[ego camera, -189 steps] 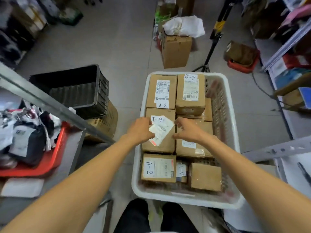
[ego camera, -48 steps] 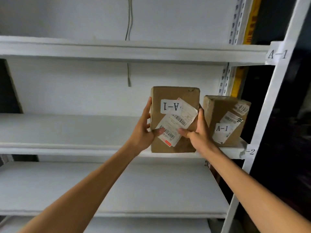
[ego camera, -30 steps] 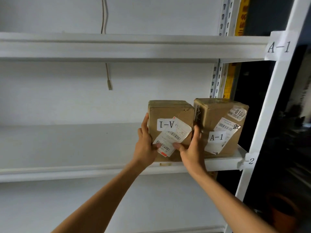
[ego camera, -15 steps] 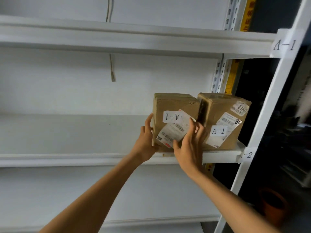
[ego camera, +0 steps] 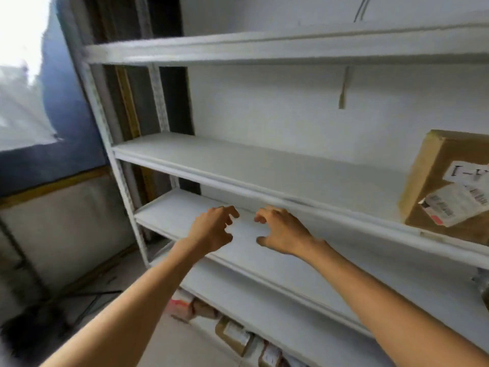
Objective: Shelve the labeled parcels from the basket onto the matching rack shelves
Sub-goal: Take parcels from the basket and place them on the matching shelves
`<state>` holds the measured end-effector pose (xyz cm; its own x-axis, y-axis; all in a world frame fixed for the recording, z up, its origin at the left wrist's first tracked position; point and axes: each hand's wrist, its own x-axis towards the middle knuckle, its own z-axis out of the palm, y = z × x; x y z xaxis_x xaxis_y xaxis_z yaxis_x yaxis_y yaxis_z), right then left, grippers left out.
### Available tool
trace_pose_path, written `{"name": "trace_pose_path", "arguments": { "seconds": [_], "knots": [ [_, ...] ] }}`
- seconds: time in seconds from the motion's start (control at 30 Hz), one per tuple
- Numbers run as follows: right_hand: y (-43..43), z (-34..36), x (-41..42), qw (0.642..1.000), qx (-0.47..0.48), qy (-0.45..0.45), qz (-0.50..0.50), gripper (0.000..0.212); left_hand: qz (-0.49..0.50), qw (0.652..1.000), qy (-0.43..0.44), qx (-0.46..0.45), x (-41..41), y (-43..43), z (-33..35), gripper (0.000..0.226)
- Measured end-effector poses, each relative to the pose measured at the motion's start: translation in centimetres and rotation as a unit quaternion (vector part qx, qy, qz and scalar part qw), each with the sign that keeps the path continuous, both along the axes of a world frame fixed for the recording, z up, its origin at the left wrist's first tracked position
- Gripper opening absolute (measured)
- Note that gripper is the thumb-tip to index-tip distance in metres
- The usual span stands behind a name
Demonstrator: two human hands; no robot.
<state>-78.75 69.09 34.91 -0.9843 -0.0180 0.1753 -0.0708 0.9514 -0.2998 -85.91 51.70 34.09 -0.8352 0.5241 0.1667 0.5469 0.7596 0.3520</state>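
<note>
A white wall backs a white metal rack (ego camera: 264, 178). In front of one of its middle shelves hover the left hand (ego camera: 211, 231) and the right hand (ego camera: 283, 231), side by side, fingers loosely curled, holding nothing. Above and right of the right hand, well apart from it, a parcel (ego camera: 434, 181) stands on the next shelf up, close to the front lip. A careless knock could probably tip it off. Its A-1 label (ego camera: 468, 172) is upside down, so it could be misread. The basket is out of view.

The shelves are flat, smooth painted boards on perforated uprights. The parcel is a boxy, matte brown carton with paper stickers.
</note>
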Motion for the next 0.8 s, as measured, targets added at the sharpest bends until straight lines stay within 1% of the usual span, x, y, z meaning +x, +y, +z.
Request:
{"name": "trace_pose_path", "arguments": {
  "seconds": [0.13,0.23,0.37,0.47,0.53,0.6,0.7,0.8],
  "knots": [
    [-10.1,-0.5,-2.4,0.994,0.002,-0.031,0.103,0.049,0.106,0.994,-0.007,-0.038,1.7,-11.3,-0.7,0.045],
    [-16.9,-0.9,-3.1,0.981,-0.01,-0.035,0.191,0.05,0.204,0.978,-0.025,-0.043,4.1,-18.6,-0.8,0.04],
    [-24.0,-1.5,-3.0,0.952,-0.014,-0.038,0.304,0.051,0.307,0.949,-0.051,-0.042,9.0,-25.8,-1.4,0.04],
    [-28.9,-2.3,-1.9,0.922,-0.012,-0.043,0.384,0.055,0.384,0.92,-0.08,-0.027,14.0,-29.7,-2.4,0.037],
    [-32.4,-3.1,-0.2,0.896,-0.003,-0.05,0.442,0.056,0.442,0.893,-0.089,-0.003,18.1,-32.1,-3.3,0.032],
    [-36.0,-4.1,2.3,0.861,0.013,-0.065,0.504,0.056,0.497,0.862,-0.096,0.017,22.9,-34.2,-4.4,0.03],
    [-41.3,-6.0,7.5,0.795,0.045,-0.084,0.599,0.057,0.581,0.805,-0.108,0.039,31.6,-36.2,-6.4,0.028],
    [-46.1,-7.9,14.4,0.716,0.069,-0.103,0.687,0.055,0.659,0.74,-0.11,0.075,41.1,-36.3,-8.7,0.026]
  ]
}}
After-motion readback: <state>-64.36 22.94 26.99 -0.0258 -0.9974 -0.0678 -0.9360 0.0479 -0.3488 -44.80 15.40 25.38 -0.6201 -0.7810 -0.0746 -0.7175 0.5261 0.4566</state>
